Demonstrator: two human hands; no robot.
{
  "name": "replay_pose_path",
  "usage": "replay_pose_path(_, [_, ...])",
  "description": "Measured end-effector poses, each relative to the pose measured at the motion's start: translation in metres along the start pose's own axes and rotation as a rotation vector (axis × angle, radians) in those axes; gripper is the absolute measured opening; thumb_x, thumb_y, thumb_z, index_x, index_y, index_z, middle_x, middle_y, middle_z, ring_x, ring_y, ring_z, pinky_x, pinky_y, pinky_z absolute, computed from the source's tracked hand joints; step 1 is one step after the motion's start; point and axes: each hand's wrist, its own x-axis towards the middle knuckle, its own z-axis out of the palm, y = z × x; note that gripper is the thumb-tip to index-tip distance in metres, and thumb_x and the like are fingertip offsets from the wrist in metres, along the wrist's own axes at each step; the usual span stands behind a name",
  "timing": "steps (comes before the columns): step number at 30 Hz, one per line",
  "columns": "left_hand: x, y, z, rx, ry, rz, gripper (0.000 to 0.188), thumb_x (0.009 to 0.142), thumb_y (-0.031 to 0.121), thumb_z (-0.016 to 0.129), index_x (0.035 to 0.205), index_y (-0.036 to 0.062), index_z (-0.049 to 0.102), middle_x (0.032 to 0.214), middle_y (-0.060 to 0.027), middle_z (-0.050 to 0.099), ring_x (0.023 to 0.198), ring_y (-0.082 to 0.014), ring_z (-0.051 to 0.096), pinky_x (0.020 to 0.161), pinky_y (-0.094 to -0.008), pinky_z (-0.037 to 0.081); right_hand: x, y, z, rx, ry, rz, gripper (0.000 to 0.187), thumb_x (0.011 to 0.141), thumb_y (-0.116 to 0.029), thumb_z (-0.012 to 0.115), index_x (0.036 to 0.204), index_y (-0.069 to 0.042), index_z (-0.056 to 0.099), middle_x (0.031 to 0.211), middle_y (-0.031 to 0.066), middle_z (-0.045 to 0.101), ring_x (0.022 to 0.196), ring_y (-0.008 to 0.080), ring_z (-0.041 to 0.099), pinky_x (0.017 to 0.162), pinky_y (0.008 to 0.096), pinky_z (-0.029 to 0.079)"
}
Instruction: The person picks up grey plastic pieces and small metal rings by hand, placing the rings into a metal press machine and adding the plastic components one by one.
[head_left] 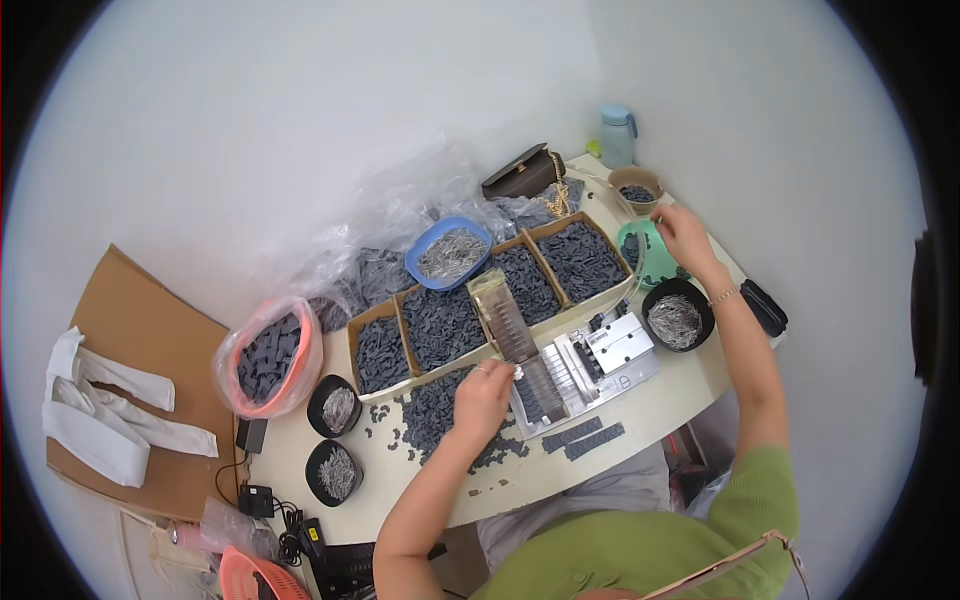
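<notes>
My left hand is closed, its fingertips at the left edge of a metal fixture; whatever they pinch is too small to make out. Rows of dark grey pieces lie on the fixture's left part, beside that hand. Behind them a clear, ridged plastic strip leans toward the boxes. My right hand is raised at the right, over the rim of a green bowl holding a few dark pieces. Its fingers are pinched together, and what is between them cannot be seen.
A divided cardboard box full of dark pieces spans the table, a blue basin of metal pins on its rim. Black bowls of pins stand on both sides. Loose pieces are heaped near my left hand. Two dark strips lie in front.
</notes>
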Motion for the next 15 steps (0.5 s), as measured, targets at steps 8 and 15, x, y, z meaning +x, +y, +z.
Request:
replay_pose_path(8, [-0.02, 0.016, 0.003, 0.494, -0.184, 0.294, 0.034, 0.07, 0.005, 0.059, 0.103, -0.0049, 0.063, 0.106, -0.0163, 0.064, 0.103, -0.0284, 0.06, 0.082, -0.0357, 0.052, -0.064, -0.132, 0.02, 0.694, -0.551, -0.239, 0.02, 0.082, -0.003, 0.065, 0.102, -0.002, 0.064, 0.092, 0.0086, 0.066, 0.083, 0.0188, 0.064, 0.074, 0.0301, 0.051])
replay_pose_path(15, [-0.035, 0.011, -0.029, 0.278, -0.136, 0.162, 0.033, 0.073, 0.0, 0.062, 0.105, 0.002, 0.065, 0.111, -0.0135, 0.065, 0.109, -0.0305, 0.06, 0.091, -0.0412, 0.047, -0.095, -0.177, 0.077, 0.54, -0.591, -0.455, 0.013, 0.083, -0.013, 0.064, 0.092, -0.003, 0.061, 0.09, 0.0133, 0.064, 0.084, 0.0335, 0.063, 0.073, 0.0401, 0.05])
